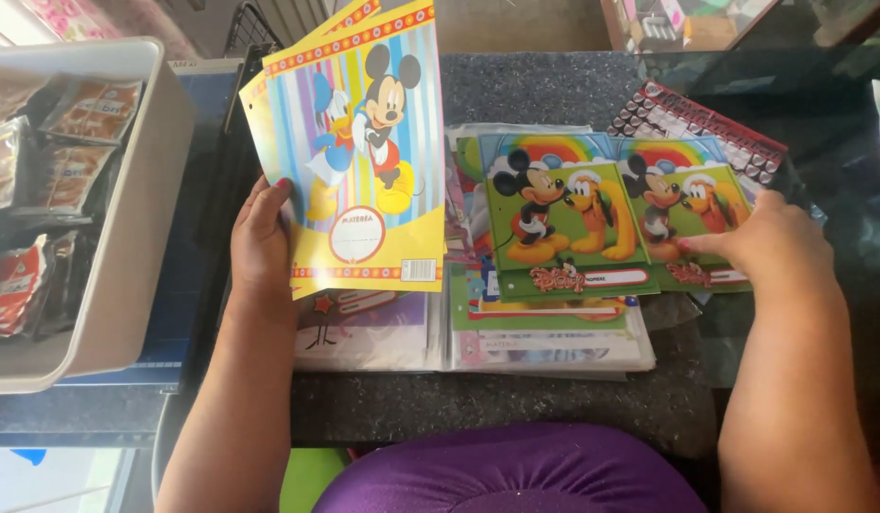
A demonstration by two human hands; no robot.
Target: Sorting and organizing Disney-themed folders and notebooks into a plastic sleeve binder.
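She seems to be sorting cartoon folders: her left hand (261, 242) grips a yellow folder (359, 142) upright at ten o'clock, her right hand (767, 245) lies flat on a green folder (691, 214) at two o'clock. Laying the yellow one down needs room; stacked folders (544, 328) crowd the bench (554, 95), a grey bin (136, 218) blocks nine o'clock.

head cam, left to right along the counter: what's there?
Grey bin of snack packets → left hand holding up yellow striped cartoon notebook → green cartoon notebook → second green notebook under right hand.
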